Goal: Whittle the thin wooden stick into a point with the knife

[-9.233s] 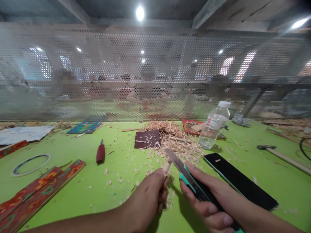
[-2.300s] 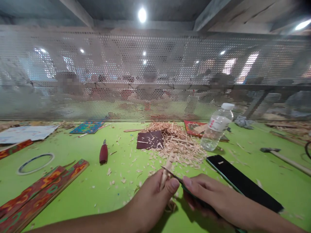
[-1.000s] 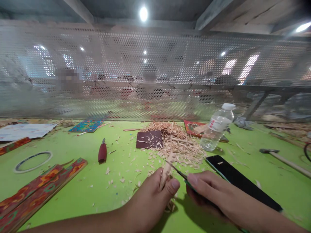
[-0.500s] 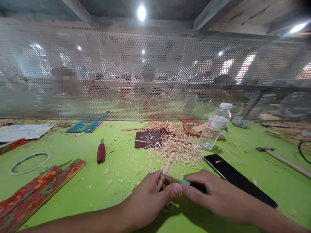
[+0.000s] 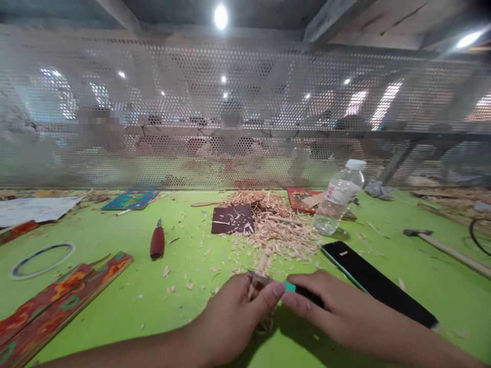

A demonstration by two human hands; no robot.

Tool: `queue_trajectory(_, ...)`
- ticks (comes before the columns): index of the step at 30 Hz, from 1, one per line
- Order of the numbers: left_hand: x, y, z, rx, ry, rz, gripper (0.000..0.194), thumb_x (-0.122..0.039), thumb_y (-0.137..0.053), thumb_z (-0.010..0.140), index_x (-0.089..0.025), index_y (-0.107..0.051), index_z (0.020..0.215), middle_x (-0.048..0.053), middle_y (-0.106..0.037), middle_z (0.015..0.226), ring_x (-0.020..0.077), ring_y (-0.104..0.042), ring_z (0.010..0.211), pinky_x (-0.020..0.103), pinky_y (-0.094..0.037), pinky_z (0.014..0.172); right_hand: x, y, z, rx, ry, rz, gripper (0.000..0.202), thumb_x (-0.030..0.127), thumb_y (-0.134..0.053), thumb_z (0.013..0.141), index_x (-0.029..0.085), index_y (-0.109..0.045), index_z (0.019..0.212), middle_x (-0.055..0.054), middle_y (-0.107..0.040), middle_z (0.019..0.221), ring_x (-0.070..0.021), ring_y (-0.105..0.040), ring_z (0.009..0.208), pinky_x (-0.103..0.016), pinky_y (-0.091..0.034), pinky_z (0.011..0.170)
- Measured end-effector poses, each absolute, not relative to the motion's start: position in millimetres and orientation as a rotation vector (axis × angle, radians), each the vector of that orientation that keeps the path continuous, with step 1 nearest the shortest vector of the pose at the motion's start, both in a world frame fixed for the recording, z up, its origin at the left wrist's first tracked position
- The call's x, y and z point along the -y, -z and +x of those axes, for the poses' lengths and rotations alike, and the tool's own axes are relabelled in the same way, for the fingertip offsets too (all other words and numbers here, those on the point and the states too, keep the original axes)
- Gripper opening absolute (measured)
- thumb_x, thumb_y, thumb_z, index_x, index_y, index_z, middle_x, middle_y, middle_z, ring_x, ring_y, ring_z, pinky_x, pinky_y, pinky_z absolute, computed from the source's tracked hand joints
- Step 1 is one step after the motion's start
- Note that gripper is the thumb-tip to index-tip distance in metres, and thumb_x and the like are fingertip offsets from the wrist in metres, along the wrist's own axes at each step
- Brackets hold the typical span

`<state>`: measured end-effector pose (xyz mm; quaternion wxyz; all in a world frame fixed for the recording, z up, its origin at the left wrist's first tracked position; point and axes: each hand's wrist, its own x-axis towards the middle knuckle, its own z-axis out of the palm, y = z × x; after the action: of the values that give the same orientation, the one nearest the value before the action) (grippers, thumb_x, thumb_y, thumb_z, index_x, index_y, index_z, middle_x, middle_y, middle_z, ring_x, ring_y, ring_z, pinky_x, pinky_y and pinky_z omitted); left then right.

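Near the front of the green table, my left hand (image 5: 236,314) is closed round a thin pale wooden stick (image 5: 263,263), whose carved upper end points away from me. My right hand (image 5: 326,304) grips a knife (image 5: 307,295) with a black and teal handle. The knife's blade lies across the stick, partly hidden by my left fingers. My left thumb rests close to the teal part, beside my right fingertips. Beyond the hands is a heap of wood shavings (image 5: 287,237) with a dark brown square (image 5: 230,217) at its left side.
A plastic bottle (image 5: 337,199) and a black phone-like slab (image 5: 376,281) lie right of the shavings, with a hammer (image 5: 452,250) farther right. Leftward are a red-handled knife (image 5: 157,243), a tape ring (image 5: 42,260) and painted strips (image 5: 69,306). A perforated screen (image 5: 172,153) stands behind.
The knife's handle has turned slightly and its blade lies lower across the stick, nearer my left fingers. Both hands stay close together. The whole view has shifted slightly.
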<state>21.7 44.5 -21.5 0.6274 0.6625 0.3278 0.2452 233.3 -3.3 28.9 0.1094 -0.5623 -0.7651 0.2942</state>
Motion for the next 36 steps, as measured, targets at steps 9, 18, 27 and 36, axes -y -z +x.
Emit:
queue_trajectory(9,-42,10,24,-0.797,-0.571,1.608,0.044,-0.058,-0.052,0.101,-0.018,-0.061,0.085,-0.003,-0.051,0.074,0.0145,-0.044,0.07,0.027,-0.038,0.066,6,-16,232,2.326,-0.609,-1.713,0.056,0.064,-0.035,0.108,0.019,-0.066,0.094,-0.009,-0.074,0.085,-0.0266,-0.067,0.075,-0.032,-0.032,0.063)
queue_trajectory(18,-44,18,23,-0.822,-0.523,1.558,0.051,-0.068,-0.051,0.098,-0.02,-0.055,0.079,-0.003,-0.051,0.07,0.0147,-0.045,0.066,0.027,-0.036,0.062,7,-11,228,2.386,-0.383,-1.811,0.047,0.058,-0.036,0.109,0.021,-0.061,0.096,-0.012,-0.077,0.085,-0.0324,-0.072,0.074,-0.033,-0.028,0.06)
queue_trajectory(27,-47,15,24,-0.73,-0.605,1.42,0.051,-0.07,-0.064,0.091,-0.019,-0.06,0.087,-0.002,-0.055,0.071,0.015,-0.049,0.069,0.026,-0.04,0.065,6,-18,229,2.314,-0.379,-1.81,0.044,0.058,-0.044,0.106,0.021,-0.061,0.092,-0.01,-0.074,0.083,-0.0299,-0.069,0.072,-0.033,-0.033,0.061)
queue_trajectory(36,-45,7,23,-0.657,-0.602,1.417,0.057,-0.073,-0.061,0.092,-0.017,-0.062,0.089,-0.004,-0.049,0.068,0.0135,-0.042,0.064,0.028,-0.038,0.066,7,-20,230,2.127,-0.827,-1.688,0.061,0.065,-0.032,0.109,0.019,-0.063,0.084,-0.004,-0.066,0.078,-0.0215,-0.06,0.074,-0.031,-0.038,0.066)
